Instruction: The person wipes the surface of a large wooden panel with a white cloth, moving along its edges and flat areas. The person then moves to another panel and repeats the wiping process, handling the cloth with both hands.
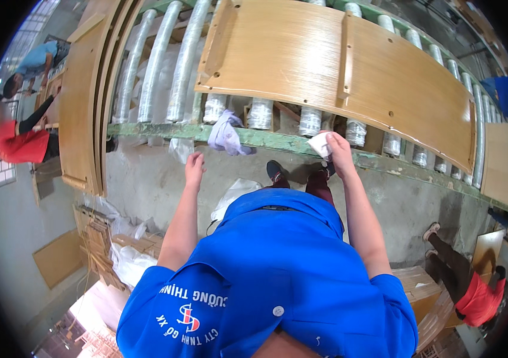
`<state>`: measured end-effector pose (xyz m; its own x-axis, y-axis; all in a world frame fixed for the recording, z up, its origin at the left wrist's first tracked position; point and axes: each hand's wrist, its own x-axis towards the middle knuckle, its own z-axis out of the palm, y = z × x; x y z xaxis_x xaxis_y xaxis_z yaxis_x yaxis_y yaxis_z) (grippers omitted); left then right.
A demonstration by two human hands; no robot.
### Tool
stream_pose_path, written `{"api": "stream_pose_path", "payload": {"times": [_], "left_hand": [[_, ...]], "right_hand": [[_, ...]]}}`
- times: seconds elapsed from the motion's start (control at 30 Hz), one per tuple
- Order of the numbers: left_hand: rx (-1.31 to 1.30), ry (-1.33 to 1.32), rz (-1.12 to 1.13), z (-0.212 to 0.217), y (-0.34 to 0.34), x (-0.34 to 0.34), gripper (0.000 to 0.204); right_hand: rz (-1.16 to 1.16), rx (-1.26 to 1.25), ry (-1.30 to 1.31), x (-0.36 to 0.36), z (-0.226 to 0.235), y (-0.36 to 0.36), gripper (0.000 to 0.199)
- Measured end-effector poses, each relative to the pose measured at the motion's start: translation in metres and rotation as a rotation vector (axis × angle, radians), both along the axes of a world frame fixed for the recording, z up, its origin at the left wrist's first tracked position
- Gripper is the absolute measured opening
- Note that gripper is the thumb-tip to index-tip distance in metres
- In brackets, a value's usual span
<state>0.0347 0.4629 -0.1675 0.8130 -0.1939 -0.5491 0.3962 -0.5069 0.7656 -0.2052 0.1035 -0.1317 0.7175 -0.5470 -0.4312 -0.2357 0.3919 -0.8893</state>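
White cloth [319, 145] — a small folded wad, pinched in my right hand [336, 149] with the fingers closed around it, held at the near green rail [278, 142] of the roller conveyor [164, 65]. I judge it light, soft and limp: it will crumple under any grip, cannot break, and is best taken bunched in the palm rather than by a corner. My left hand [194, 167] hangs free below the rail, fingers loosely extended and grasping nothing; nearest to it is a pale rag [225, 134] draped over the rail edge. Beyond both hands lies a large wooden panel [325, 65] with raised battens, flat on the steel rollers — stiff and, by its look, heavy. More panels [84, 101] stand on edge to the left. Other people [21, 140] work at the far left and lower right.
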Motion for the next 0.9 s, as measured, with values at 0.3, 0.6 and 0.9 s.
{"api": "stream_pose_path", "payload": {"times": [0.3,0.6,0.9], "left_hand": [[0.151,-0.578,-0.197,-0.004,-0.027,-0.011,0.048],[-0.142,-0.142,-0.267,-0.015,-0.037,-0.030,0.026],[-1.103,0.709,0.167,0.029,-0.018,-0.026,0.045]], "right_hand": [[0.210,-1.206,0.028,0.053,0.027,0.039,0.017],[0.448,-1.084,-0.131,0.081,0.032,0.078,0.010],[0.565,-0.862,-0.128,0.089,0.028,0.093,0.014]]}}
